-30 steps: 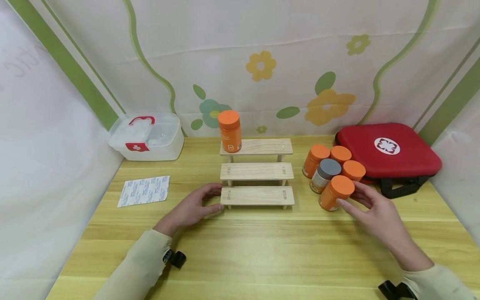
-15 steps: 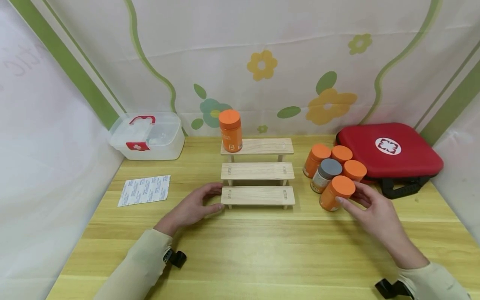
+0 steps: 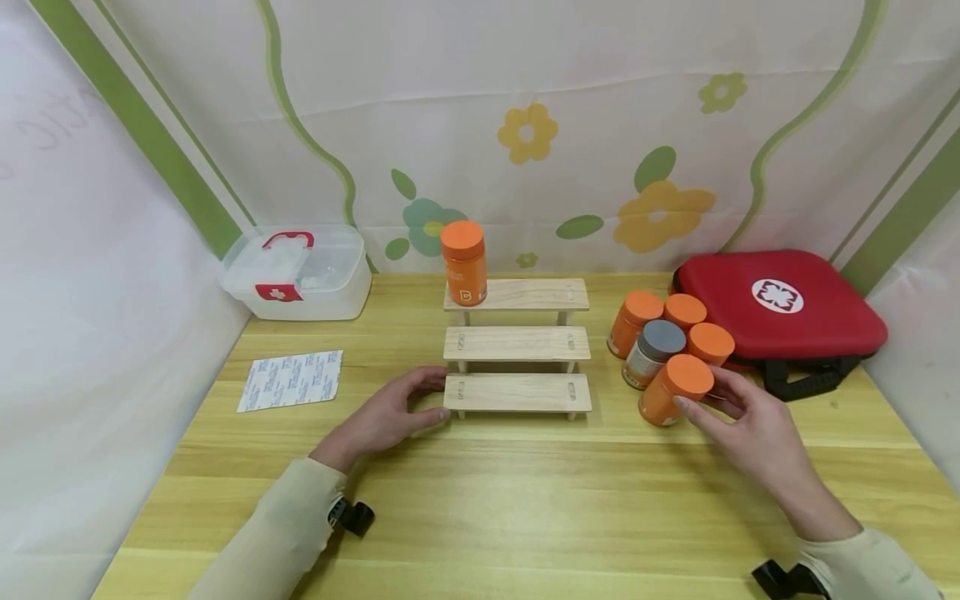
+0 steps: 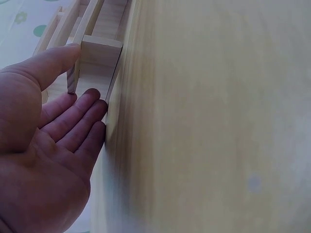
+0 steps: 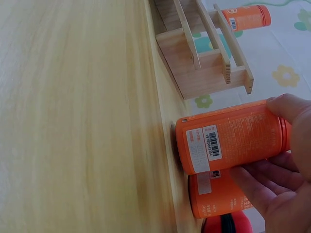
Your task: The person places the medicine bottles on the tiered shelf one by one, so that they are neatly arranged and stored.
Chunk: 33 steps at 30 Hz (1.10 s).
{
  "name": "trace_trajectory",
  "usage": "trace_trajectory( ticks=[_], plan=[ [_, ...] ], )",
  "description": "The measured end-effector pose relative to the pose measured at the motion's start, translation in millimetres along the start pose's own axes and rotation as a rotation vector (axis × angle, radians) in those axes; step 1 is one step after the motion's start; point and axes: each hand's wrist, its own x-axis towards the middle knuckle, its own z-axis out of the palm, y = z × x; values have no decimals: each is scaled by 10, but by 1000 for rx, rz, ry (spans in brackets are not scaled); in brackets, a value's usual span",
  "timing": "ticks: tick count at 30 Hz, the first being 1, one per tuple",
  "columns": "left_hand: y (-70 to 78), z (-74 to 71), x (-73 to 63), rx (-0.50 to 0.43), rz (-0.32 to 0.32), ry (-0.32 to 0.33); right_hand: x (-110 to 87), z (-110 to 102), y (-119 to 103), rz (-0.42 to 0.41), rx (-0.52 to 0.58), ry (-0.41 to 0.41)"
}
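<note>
In the head view my right hand grips an orange pill bottle with its thumb on the near side and fingers behind. The right wrist view shows the barcode label of this orange bottle, its base close to the table. Behind it stand a grey-capped bottle and several more orange-capped bottles. My left hand rests at the left end of the lowest step of a three-step wooden rack. Its thumb touches the board's edge in the left wrist view, while the fingers lie extended along the end.
One orange bottle stands on the left of the rack's top step. A red first-aid case lies right of the bottle group. A clear plastic box stands back left, with a printed blister sheet before it.
</note>
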Motion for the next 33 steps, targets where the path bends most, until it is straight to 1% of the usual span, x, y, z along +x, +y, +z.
trace_trajectory(
  ticks=[10,13,19,25,30,33],
  plan=[
    [-4,-1,12,-5,-10,-3,-13,-50,-101,-46,-12,45],
    [-4,-2,14,-1,-13,-3,-12,-57,-143,-88,-16,68],
    [3,-4,6,5,-11,-4,4,-51,-226,-208,14,128],
    [6,-4,-2,7,-7,-2,41,-84,-324,-251,26,143],
    [6,1,-1,12,-4,0,93,-113,-408,-315,84,171],
    [11,2,1,9,0,1,126,-125,-449,-336,109,181]
  ],
)
